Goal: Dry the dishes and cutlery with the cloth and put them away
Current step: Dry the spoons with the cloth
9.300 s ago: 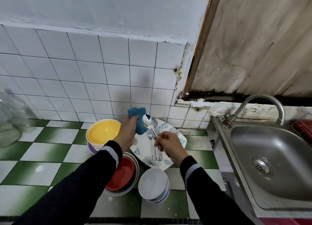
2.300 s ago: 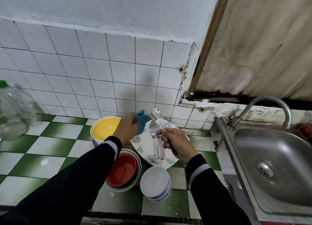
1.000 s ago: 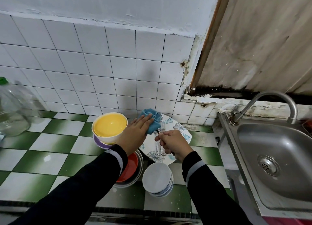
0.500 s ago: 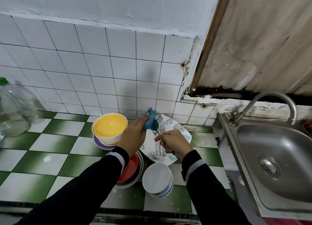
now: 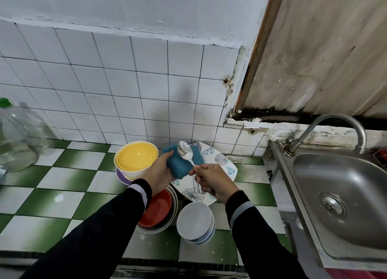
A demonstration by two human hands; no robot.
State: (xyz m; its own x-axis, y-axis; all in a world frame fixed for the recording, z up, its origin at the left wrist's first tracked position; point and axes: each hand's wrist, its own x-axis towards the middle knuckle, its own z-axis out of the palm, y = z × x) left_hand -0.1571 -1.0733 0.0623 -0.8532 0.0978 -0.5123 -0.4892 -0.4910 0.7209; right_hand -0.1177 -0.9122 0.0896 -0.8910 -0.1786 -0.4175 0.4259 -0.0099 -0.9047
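My left hand [image 5: 159, 171] grips a blue cloth [image 5: 180, 166] above the counter. My right hand [image 5: 211, 181] pinches the handle of a metal spoon [image 5: 185, 151], whose bowl lies against the cloth, facing up. Below them a white plate with a leaf pattern [image 5: 218, 160] leans on the counter with more cutlery [image 5: 198, 188] on it, mostly hidden by my right hand. A yellow bowl [image 5: 136, 157] sits on a purple one [image 5: 122, 177]. A red bowl [image 5: 157, 208] sits in a grey bowl, and a stack of white bowls [image 5: 195, 221] stands beside it.
A steel sink [image 5: 343, 197] with a curved tap [image 5: 326, 130] fills the right side. A large clear plastic bottle with a green cap [image 5: 14, 138] stands at the far left. The green and white tiled counter [image 5: 52, 186] ends at a dark front edge.
The cloth was wrapped over the spoon's bowl half a second ago. Now the spoon's bowl is uncovered and lies on top of the cloth, which has opened flatter in my left hand.
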